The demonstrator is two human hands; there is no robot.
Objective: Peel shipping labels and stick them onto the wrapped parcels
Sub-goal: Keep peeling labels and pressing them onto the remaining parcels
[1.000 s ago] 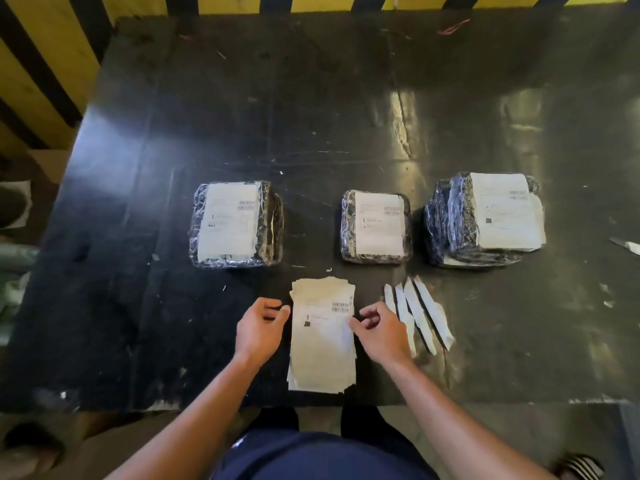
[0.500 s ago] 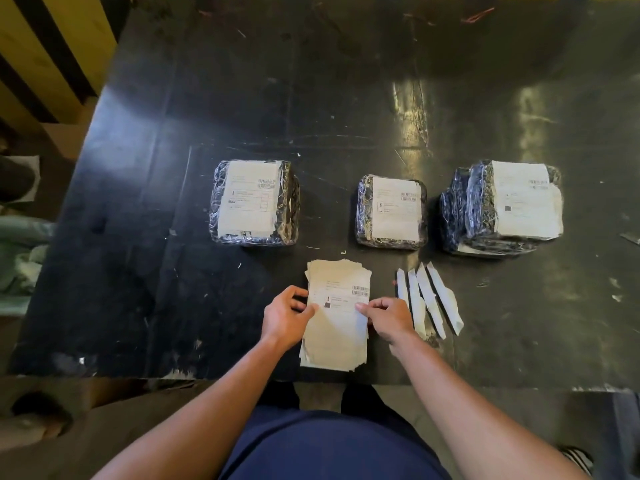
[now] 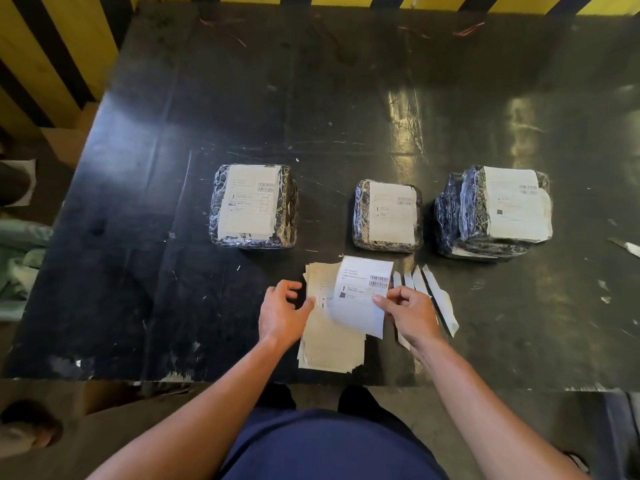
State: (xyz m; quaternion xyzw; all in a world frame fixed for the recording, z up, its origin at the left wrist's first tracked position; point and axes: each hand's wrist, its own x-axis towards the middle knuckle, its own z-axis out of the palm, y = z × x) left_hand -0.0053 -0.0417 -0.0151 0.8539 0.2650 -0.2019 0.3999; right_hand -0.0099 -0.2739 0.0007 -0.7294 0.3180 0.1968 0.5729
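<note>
Three parcels wrapped in black plastic sit in a row on the black table (image 3: 346, 109): a left parcel (image 3: 254, 206), a middle parcel (image 3: 387, 216) and a right parcel (image 3: 491, 211). Each carries a white label on top. In front of them lies a stack of label sheets (image 3: 329, 341). My right hand (image 3: 410, 315) pinches one white label sheet (image 3: 363, 296) by its right edge and holds it lifted above the stack. Beside it, my left hand (image 3: 282, 311) rests with its thumb on the stack's left edge, fingers apart.
Several white backing strips (image 3: 438, 299) lie just right of the stack. A small white scrap (image 3: 628, 247) lies at the table's right edge. A yellow-and-black striped wall (image 3: 52, 53) runs behind and to the left. The table's near edge is close to my body.
My right hand has lifted the top label sheet off the stack and shifted it slightly right. My left hand stays at the stack's left edge.
</note>
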